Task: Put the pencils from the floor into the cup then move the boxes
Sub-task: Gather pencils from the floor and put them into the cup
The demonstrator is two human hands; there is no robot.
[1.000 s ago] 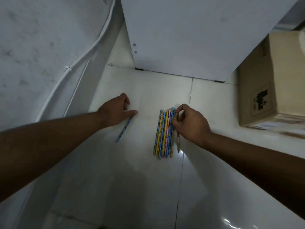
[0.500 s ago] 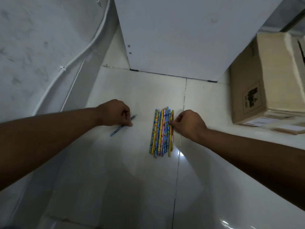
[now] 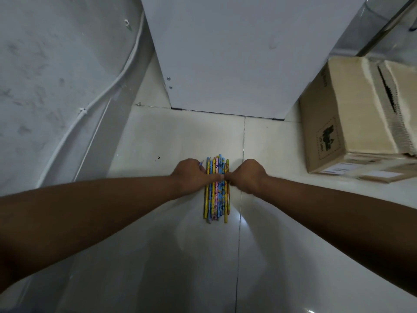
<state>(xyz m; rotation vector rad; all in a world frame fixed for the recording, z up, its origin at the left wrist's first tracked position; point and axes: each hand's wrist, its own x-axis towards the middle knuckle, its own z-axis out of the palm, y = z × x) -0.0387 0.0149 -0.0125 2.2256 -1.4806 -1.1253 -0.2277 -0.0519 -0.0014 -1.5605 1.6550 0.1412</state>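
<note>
Several colourful pencils (image 3: 216, 199) lie side by side in a tight row on the white tiled floor, pointing away from me. My left hand (image 3: 191, 177) presses against the row's left side, its fingers closed on a blue pencil whose tip shows above the knuckles. My right hand (image 3: 246, 177) presses against the right side with fingers curled on the outer pencils. The fingertips of both hands meet over the middle of the row. A cardboard box (image 3: 352, 123) stands at the right. No cup is in view.
A white cabinet panel (image 3: 237, 53) stands straight ahead on the floor. A grey wall (image 3: 56, 75) with a white cable (image 3: 99, 96) clipped along it runs on the left. Flat cardboard and a label (image 3: 379, 175) lie under the box.
My left hand has carried the lone blue pencil rightwards to the row. Both hands have closed in on the pencils from either side. The view has shifted down.
</note>
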